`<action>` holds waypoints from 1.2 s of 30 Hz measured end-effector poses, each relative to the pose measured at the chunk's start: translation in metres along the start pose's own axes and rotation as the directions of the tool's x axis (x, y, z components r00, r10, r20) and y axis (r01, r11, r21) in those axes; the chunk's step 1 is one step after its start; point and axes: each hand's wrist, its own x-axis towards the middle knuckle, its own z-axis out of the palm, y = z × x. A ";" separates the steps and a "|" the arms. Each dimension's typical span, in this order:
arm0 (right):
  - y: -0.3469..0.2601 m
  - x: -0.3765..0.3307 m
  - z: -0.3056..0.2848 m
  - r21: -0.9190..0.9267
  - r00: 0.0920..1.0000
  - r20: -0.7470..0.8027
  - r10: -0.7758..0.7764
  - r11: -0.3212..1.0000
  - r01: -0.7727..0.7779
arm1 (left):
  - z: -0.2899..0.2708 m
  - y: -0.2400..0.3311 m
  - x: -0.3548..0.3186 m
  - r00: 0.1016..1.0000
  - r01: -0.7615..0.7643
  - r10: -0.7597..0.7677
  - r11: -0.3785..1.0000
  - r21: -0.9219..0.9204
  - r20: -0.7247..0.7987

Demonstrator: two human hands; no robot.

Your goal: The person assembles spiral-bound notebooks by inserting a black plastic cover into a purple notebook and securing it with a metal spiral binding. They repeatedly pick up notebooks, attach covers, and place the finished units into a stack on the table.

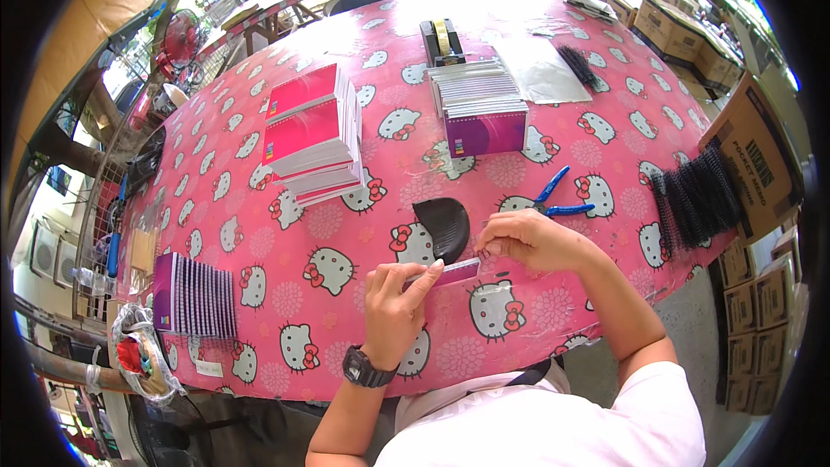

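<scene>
Carton [762,156] at right bore dark printed lettering. Counted: one pliers [568,209], one tape dispenser [443,41], one black scoop [451,229]. One purple notebook [459,272] was held just nearer than the scoop, pinched between the left hand [393,307]'s thumb and fingers. Right hand [529,238]'s fingertips were bunched near the notebook's right end; whether they pinched anything, could not tell.

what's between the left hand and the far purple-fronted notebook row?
In the head view, a black curved piece lies on the pink tablecloth between the left hand and the far purple-fronted notebook row.
</scene>
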 end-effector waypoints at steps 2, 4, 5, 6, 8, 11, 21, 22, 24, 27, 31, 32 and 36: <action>-0.002 0.003 -0.002 -0.037 0.999 -0.010 -0.035 0.999 0.034 | -0.002 0.001 0.001 1.000 0.002 -0.002 1.000 0.005 0.003; 0.000 0.003 -0.002 0.025 0.999 0.024 -0.032 0.999 0.032 | -0.003 0.001 0.002 1.000 0.004 -0.004 1.000 0.002 0.002; 0.002 0.003 -0.002 0.056 0.999 0.041 -0.031 0.998 0.028 | -0.002 0.001 0.002 1.000 0.004 -0.004 1.000 -0.003 0.000; 0.002 0.003 -0.002 0.050 0.999 0.046 -0.027 0.998 0.025 | -0.002 0.000 0.002 1.000 0.004 -0.004 1.000 -0.008 -0.002; 0.003 0.002 -0.002 0.036 0.999 0.050 -0.017 0.999 0.016 | -0.002 0.000 0.002 1.000 0.002 -0.002 1.000 -0.008 0.014; 0.001 0.002 0.002 -0.128 0.992 0.001 -0.123 0.984 0.122 | -0.003 0.000 0.002 1.000 -0.002 0.002 1.000 -0.012 0.018; 0.005 0.006 0.004 0.047 0.995 0.000 -0.099 0.994 0.099 | -0.008 -0.004 0.002 1.000 0.015 -0.014 1.000 -0.023 0.027; 0.007 0.006 0.004 0.081 0.997 0.019 -0.075 0.994 0.073 | -0.007 -0.004 0.002 1.000 0.016 -0.016 1.000 -0.026 0.024; 0.010 0.006 0.005 0.146 0.998 0.058 -0.027 0.989 0.018 | -0.006 -0.005 0.003 1.000 0.018 -0.018 0.999 -0.033 0.020; 0.007 0.008 0.002 0.110 0.982 0.167 0.092 0.988 -0.111 | -0.007 -0.007 0.001 0.999 0.043 -0.042 0.998 -0.038 0.019; 0.005 0.009 0.004 0.034 0.995 0.025 -0.097 0.995 0.096 | -0.007 -0.006 0.003 1.000 0.028 -0.028 1.000 -0.009 0.011; 0.006 0.010 0.004 0.026 0.995 0.040 -0.094 0.995 0.093 | -0.006 -0.005 0.005 1.000 0.018 -0.018 1.000 -0.003 0.005; 0.009 0.008 0.010 0.096 0.995 0.092 -0.050 0.995 0.041 | 0.001 0.008 0.013 0.999 0.035 -0.035 0.999 0.027 0.007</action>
